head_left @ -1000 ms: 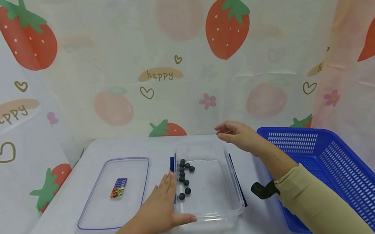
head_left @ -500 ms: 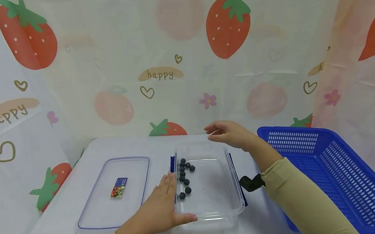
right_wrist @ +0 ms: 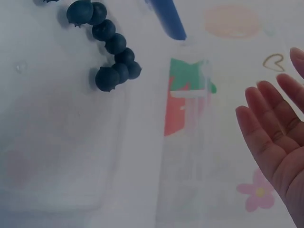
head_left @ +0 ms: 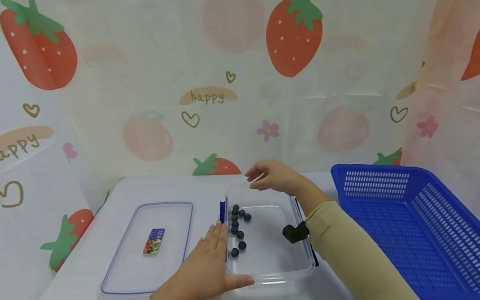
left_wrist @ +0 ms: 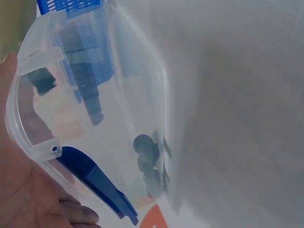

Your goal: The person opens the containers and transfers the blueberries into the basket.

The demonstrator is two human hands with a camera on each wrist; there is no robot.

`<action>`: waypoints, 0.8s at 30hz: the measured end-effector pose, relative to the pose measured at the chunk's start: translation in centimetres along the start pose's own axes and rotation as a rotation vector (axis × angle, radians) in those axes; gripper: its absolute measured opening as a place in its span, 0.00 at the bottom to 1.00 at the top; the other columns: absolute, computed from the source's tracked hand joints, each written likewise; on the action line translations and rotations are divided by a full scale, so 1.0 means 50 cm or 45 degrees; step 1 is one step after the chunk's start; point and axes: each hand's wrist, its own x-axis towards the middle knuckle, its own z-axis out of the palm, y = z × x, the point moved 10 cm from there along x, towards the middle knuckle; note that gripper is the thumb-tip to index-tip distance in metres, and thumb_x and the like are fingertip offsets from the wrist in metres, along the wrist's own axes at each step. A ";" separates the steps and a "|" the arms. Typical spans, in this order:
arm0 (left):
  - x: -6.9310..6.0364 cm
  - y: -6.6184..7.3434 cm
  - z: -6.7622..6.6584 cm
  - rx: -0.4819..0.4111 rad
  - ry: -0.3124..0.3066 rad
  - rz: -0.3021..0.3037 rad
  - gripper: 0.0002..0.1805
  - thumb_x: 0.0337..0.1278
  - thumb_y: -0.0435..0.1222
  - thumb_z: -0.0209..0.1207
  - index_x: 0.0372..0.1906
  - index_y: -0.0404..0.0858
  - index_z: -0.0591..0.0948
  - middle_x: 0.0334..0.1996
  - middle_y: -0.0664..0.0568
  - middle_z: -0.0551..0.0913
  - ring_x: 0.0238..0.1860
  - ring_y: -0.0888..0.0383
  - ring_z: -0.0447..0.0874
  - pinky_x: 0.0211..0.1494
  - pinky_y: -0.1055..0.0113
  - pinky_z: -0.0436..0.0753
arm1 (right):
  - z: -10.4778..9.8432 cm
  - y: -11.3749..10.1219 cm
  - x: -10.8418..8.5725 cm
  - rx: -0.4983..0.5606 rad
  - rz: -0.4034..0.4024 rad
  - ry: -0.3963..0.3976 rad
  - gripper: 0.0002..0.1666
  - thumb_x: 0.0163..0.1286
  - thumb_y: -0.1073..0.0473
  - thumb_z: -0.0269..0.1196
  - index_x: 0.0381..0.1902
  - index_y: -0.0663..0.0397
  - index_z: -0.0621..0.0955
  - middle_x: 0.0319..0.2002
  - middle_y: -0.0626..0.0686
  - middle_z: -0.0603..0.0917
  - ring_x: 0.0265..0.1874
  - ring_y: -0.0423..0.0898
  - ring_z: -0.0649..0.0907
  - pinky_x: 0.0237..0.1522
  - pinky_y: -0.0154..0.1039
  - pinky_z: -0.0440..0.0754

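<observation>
A clear plastic container (head_left: 270, 247) with blue latches stands on the white table. Several blueberries (head_left: 235, 224) lie along its left side, also seen as a curved row of blueberries (right_wrist: 115, 43) in the right wrist view. My left hand (head_left: 204, 262) rests against the near left corner, fingers straight along the left wall and thumb across the near rim. In the left wrist view, a blue latch (left_wrist: 92, 178) hangs down beside its fingers. Over the container's far end hovers my right hand (head_left: 274, 174), its fingers loosely extended with nothing in them (right_wrist: 275, 123).
To the left lies the clear lid (head_left: 122, 274) with a blue seal and a small printed label (head_left: 153, 241). A blue perforated basket (head_left: 427, 229) stands at the right, close to my right forearm. Behind the table hangs a strawberry-print sheet (head_left: 222, 137).
My right hand has moved left, from beyond the container's far right corner to over its far end. My left hand, the container and the blueberries have stayed in place.
</observation>
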 end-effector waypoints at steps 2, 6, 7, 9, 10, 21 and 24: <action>0.000 -0.001 -0.001 0.006 -0.001 0.001 0.69 0.29 0.79 0.43 0.71 0.33 0.43 0.71 0.40 0.41 0.71 0.45 0.37 0.66 0.45 0.52 | 0.010 0.008 0.013 0.015 0.024 -0.017 0.19 0.60 0.59 0.64 0.49 0.54 0.78 0.49 0.57 0.79 0.41 0.46 0.81 0.45 0.39 0.79; -0.001 0.001 -0.004 0.019 0.000 0.008 0.68 0.32 0.78 0.45 0.71 0.32 0.44 0.71 0.40 0.41 0.71 0.45 0.37 0.66 0.44 0.51 | 0.024 0.026 0.035 0.035 0.072 -0.033 0.18 0.59 0.61 0.65 0.48 0.55 0.78 0.47 0.57 0.78 0.41 0.47 0.80 0.46 0.41 0.79; -0.002 0.001 -0.005 0.031 -0.002 0.007 0.68 0.32 0.78 0.44 0.71 0.32 0.44 0.71 0.40 0.40 0.71 0.45 0.37 0.67 0.44 0.51 | 0.027 0.031 0.040 0.036 0.086 -0.032 0.18 0.59 0.61 0.65 0.47 0.55 0.78 0.46 0.56 0.79 0.41 0.47 0.80 0.46 0.41 0.79; -0.002 0.003 -0.007 0.045 -0.002 0.010 0.68 0.31 0.78 0.44 0.71 0.33 0.44 0.71 0.40 0.41 0.71 0.45 0.37 0.67 0.44 0.50 | 0.033 0.038 0.048 0.043 0.111 -0.032 0.17 0.58 0.62 0.65 0.47 0.56 0.78 0.44 0.54 0.79 0.41 0.48 0.80 0.46 0.42 0.79; -0.003 0.004 -0.008 0.052 -0.001 0.012 0.68 0.31 0.79 0.43 0.71 0.33 0.44 0.71 0.40 0.41 0.71 0.45 0.37 0.67 0.44 0.50 | 0.037 0.042 0.051 0.051 0.125 -0.034 0.17 0.58 0.62 0.65 0.47 0.57 0.78 0.43 0.53 0.79 0.41 0.48 0.80 0.46 0.42 0.79; -0.003 0.009 -0.012 0.118 0.000 0.022 0.70 0.28 0.82 0.33 0.71 0.32 0.46 0.71 0.39 0.41 0.71 0.45 0.37 0.67 0.46 0.50 | 0.094 0.081 0.068 -0.002 0.215 -0.165 0.19 0.59 0.63 0.64 0.48 0.61 0.77 0.44 0.56 0.81 0.41 0.47 0.81 0.47 0.42 0.78; -0.004 0.008 -0.012 0.120 -0.009 0.021 0.70 0.28 0.82 0.33 0.71 0.32 0.46 0.71 0.39 0.41 0.71 0.45 0.37 0.67 0.46 0.50 | 0.107 0.093 0.069 -0.026 0.241 -0.211 0.16 0.59 0.64 0.63 0.46 0.62 0.78 0.40 0.53 0.81 0.43 0.52 0.80 0.46 0.42 0.79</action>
